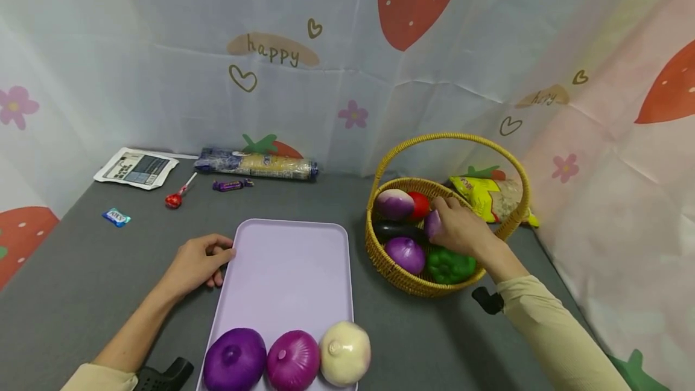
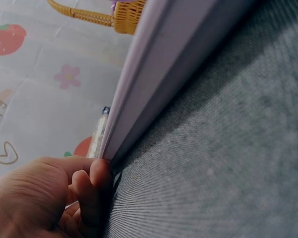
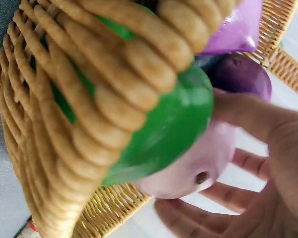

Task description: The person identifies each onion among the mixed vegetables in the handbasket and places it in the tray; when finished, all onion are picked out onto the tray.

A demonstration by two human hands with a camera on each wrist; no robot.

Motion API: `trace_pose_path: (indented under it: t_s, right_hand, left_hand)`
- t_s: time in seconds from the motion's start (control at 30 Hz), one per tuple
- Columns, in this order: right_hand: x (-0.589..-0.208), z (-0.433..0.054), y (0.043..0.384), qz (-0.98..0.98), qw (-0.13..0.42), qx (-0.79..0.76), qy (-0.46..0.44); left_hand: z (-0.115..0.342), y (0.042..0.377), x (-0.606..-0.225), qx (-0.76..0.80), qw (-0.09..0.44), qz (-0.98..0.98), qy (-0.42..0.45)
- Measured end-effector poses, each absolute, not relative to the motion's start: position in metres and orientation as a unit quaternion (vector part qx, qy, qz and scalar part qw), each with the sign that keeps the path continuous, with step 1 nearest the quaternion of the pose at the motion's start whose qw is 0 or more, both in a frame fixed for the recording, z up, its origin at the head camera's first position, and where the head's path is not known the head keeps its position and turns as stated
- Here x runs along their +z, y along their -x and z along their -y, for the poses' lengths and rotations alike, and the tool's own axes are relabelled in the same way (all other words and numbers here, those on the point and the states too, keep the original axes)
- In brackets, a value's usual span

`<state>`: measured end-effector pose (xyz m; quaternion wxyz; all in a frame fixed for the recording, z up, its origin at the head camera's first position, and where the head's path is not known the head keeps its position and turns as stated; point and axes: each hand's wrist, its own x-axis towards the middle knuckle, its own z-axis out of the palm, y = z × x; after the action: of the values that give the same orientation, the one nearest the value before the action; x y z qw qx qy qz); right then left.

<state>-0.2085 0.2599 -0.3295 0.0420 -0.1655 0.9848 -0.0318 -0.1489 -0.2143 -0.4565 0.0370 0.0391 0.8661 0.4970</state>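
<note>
Your right hand [image 1: 461, 231], inside a round yellow woven basket [image 1: 388, 271], curls its thumb and fingers around a smooth pale-purple rounded vegetable [image 3: 184, 176]; the hand covers much of this piece in the head view, and a glossy green bell pepper [image 1: 450, 265] overlaps it in the right wrist view. Your left hand [image 1: 201, 263] pinches the left rim of a flat lilac rectangular tray [image 1: 293, 270]. The lower frame edge cuts off the tray's near end and a dark-purple rounded vegetable [image 1: 236, 361] there. In the basket, a shiny red rounded piece [image 1: 419, 205] shows only partly.
</note>
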Motion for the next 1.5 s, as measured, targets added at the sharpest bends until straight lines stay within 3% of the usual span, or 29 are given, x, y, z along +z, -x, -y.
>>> trace_pose_path:
  t_s: [0.37,0.57,0.83,1.03,1.5]
  right_hand:
    - [-0.323,-0.248,0.173,-0.956,-0.098,-0.14,0.239]
    - [-0.328,-0.217,0.148,-0.931,-0.127,-0.176,0.295]
    - [-0.356,-0.175,0.125,-0.91,-0.058,-0.166,0.376]
    - [-0.371,-0.164,0.122,-0.9,-0.062,-0.139,0.408]
    - [-0.377,-0.158,0.121,-0.9,0.051,-0.122,0.416]
  left_hand:
    - [0.214,0.149,-0.456,0.5,0.035,-0.864,-0.042]
    - [0.215,0.148,-0.456,0.507,0.035,-0.86,-0.046]
    - [0.216,0.148,-0.457,0.505,0.036,-0.861,-0.042]
    - [0.215,0.148,-0.457,0.507,0.041,-0.86,-0.04]
    - [0.213,0.148,-0.455,0.502,0.041,-0.863,-0.037]
